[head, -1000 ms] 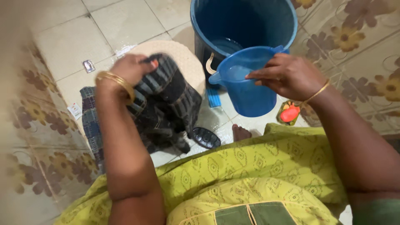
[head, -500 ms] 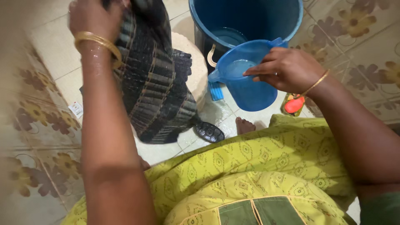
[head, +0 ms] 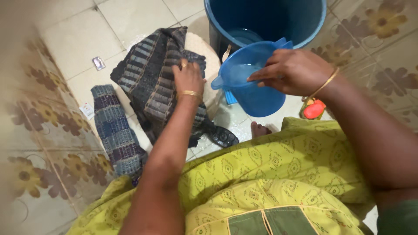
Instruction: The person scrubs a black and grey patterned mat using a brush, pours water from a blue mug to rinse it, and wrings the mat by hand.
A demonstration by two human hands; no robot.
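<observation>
Left hand [head: 188,78] is pressed flat, fingers together, on one dark striped cloth [head: 150,82] bunched over a pale washing stone [head: 204,45] on the floor; right hand [head: 292,72] grips the rim of one blue mug [head: 250,85] of water. Tilted like that, it could slosh early. One blue bucket [head: 265,19] behind, one blue checked cloth [head: 115,130] beside.

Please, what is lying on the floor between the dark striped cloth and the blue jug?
In the head view, a small blue scrubbing brush lies on the wet tiles between the dark striped cloth and the blue jug.
</observation>
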